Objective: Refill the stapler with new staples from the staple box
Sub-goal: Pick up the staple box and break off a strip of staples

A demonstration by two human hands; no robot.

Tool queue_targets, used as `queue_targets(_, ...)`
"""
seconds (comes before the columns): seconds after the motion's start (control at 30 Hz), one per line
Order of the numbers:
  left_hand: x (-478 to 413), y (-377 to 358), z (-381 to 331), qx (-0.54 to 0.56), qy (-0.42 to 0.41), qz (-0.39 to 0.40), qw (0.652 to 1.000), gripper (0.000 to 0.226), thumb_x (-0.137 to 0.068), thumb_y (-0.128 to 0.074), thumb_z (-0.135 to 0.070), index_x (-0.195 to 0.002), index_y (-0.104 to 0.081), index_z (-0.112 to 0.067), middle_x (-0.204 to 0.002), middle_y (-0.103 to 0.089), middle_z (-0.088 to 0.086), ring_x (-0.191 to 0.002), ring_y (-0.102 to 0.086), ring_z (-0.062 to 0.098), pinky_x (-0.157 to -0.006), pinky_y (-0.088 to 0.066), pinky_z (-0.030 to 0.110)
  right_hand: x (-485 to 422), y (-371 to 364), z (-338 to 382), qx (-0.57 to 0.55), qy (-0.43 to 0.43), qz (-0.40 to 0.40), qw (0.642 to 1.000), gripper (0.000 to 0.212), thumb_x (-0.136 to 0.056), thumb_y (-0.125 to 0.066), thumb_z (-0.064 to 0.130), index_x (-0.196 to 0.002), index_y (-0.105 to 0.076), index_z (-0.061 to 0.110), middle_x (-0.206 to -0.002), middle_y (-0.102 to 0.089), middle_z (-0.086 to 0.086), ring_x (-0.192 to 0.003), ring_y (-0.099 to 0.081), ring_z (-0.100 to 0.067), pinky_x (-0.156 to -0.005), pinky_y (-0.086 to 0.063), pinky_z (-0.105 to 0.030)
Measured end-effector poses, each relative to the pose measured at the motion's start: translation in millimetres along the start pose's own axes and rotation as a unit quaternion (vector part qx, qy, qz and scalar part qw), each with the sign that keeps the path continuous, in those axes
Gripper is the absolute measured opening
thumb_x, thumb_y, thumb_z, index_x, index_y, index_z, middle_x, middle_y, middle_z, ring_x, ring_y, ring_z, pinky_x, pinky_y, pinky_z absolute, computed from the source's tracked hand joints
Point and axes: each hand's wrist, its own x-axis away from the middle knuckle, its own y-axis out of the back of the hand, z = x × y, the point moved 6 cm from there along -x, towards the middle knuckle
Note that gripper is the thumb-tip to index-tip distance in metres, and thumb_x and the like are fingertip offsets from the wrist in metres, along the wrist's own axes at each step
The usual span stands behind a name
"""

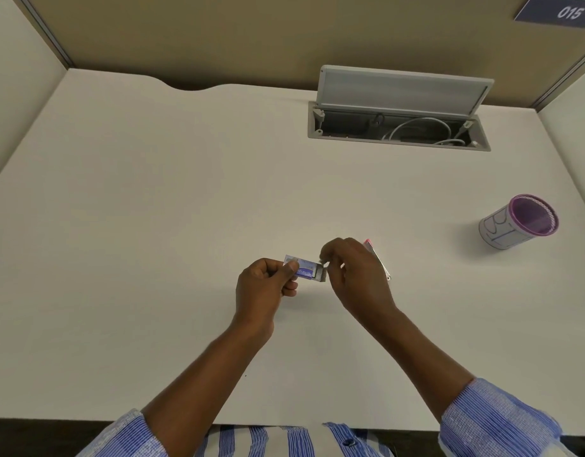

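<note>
Most of the stapler point(380, 262) is hidden behind the right hand point(354, 275) — only a pink tip and metal strip are seen. The staple box point(306, 270) print is too blurred to be read.

staple box point(305, 269) blue-white | stapler point(377, 257) pink-silver | cup point(517, 222) purple-rimmed grey | sleeves point(495, 420) blue-white striped | desk point(185, 225) cream

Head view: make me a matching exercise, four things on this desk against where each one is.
Things:
1. small blue-and-white staple box
2. pink-and-silver stapler
3. purple-rimmed mesh pen cup
4. grey cable hatch

Places:
A. far right, upright on the desk
B. between both hands
C. back of the desk, lid raised
D. behind the right hand, mostly hidden

Pairs: 1-B, 2-D, 3-A, 4-C
</note>
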Motion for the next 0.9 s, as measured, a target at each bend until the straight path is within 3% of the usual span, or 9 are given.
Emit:
queue_targets(0.07,0.3,-0.2,0.7,0.017,0.004,0.004,1.000,0.017,-0.091,-0.075,-0.021,-0.089,-0.072,-0.004,-0.077,-0.078,0.008,-0.063,-0.069,0.017,-0.076,-0.062,0.042,-1.6,3.4,-10.8,-0.115,-0.121,-0.015,0.986,0.026,-0.089,-0.048,-0.005,-0.087,-0.064,0.015,-0.082,-0.070,0.005,-0.073,-0.064,-0.009,-0.066,-0.049,-0.021)
queue_targets(0.1,0.3,-0.2,1.0,0.021,0.005,0.005,1.000,0.017,-0.091,-0.075,-0.020,-0.089,-0.071,-0.004,-0.077,-0.078,0.008,-0.064,-0.068,0.017,-0.076,-0.062,0.042,-2.5,2.4,-17.3,-0.193,-0.192,-0.020,0.962,0.025,-0.091,-0.046,-0.005,-0.088,-0.064,0.013,-0.082,-0.071,0.004,-0.072,-0.067,-0.009,-0.064,-0.052,-0.022)
queue_targets(0.2,0.5,0.0,0.6,0.040,0.008,0.009,0.999,0.016,-0.092,-0.073,-0.017,-0.092,-0.068,-0.001,-0.077,-0.076,0.009,-0.065,-0.067,0.020,-0.072,-0.061,0.040,-2.4,-5.8,-32.3,-0.418,-0.341,-0.028,0.841,0.026,-0.097,-0.042,-0.007,-0.092,-0.062,0.010,-0.080,-0.066,-0.006,-0.068,-0.066,-0.017,-0.059,-0.053,-0.025)
queue_targets(0.33,2.3,1.2,-3.2,0.081,0.005,0.011,0.997,0.015,-0.093,-0.072,-0.011,-0.100,-0.061,-0.004,-0.082,-0.074,0.016,-0.064,-0.066,0.023,-0.065,-0.059,0.036,6.7,-12.9,-35.8,-0.579,-0.405,-0.027,0.708,0.029,-0.096,-0.041,-0.005,-0.083,-0.063,0.007,-0.075,-0.064,-0.005,-0.066,-0.063,-0.018,-0.057,-0.053,-0.024)
queue_targets(0.43,3.4,2.4,-4.8,0.108,0.002,0.011,0.994,0.021,-0.093,-0.072,-0.009,-0.108,-0.058,-0.009,-0.082,-0.074,0.018,-0.062,-0.066,0.023,-0.063,-0.058,0.035,16.9,-20.8,-36.1,-0.610,-0.440,-0.020,0.659,0.032,-0.092,-0.035,-0.002,-0.078,-0.063,0.004,-0.077,-0.066,-0.010,-0.064,-0.064,-0.020,-0.054,-0.054,-0.025)
queue_targets(0.5,3.8,2.1,-5.5,0.112,-0.003,0.017,0.994,0.025,-0.092,-0.072,-0.009,-0.114,-0.061,-0.014,-0.081,-0.075,0.016,-0.063,-0.066,0.023,-0.063,-0.059,0.035,20.2,-22.1,-32.2,-0.580,-0.442,0.005,0.684,0.028,-0.095,-0.041,0.004,-0.079,-0.064,0.005,-0.077,-0.067,-0.012,-0.064,-0.064,-0.022,-0.054,-0.053,-0.028)
queue_targets(0.63,5.4,1.1,-6.2,0.096,-0.018,0.022,0.995,0.022,-0.093,-0.072,-0.011,-0.114,-0.066,-0.014,-0.079,-0.076,0.013,-0.064,-0.067,0.021,-0.066,-0.059,0.036,24.2,-26.7,-21.4,-0.460,-0.400,0.087,0.788,0.009,-0.095,-0.061,0.010,-0.089,-0.067,0.008,-0.079,-0.069,-0.007,-0.066,-0.061,-0.021,-0.057,-0.050,-0.032)
queue_targets(0.73,7.9,0.8,-6.0,0.074,-0.030,0.018,0.997,0.020,-0.093,-0.073,-0.014,-0.111,-0.066,-0.017,-0.079,-0.077,0.012,-0.064,-0.069,0.020,-0.068,-0.061,0.035,26.6,-30.9,-23.2,-0.353,-0.361,0.102,0.857,0.012,-0.095,-0.067,0.020,-0.098,-0.068,0.009,-0.088,-0.073,-0.011,-0.068,-0.063,-0.018,-0.062,-0.052,-0.034)
queue_targets(0.9,12.5,0.4,-6.3,0.047,-0.046,0.012,0.998,0.019,-0.091,-0.075,-0.018,-0.107,-0.065,-0.018,-0.078,-0.078,0.009,-0.065,-0.073,0.020,-0.071,-0.063,0.036,25.9,-29.7,-23.6,-0.344,-0.360,0.057,0.865,0.018,-0.092,-0.075,0.025,-0.096,-0.065,0.010,-0.085,-0.072,-0.011,-0.061,-0.062,-0.014,-0.059,-0.052,-0.032)
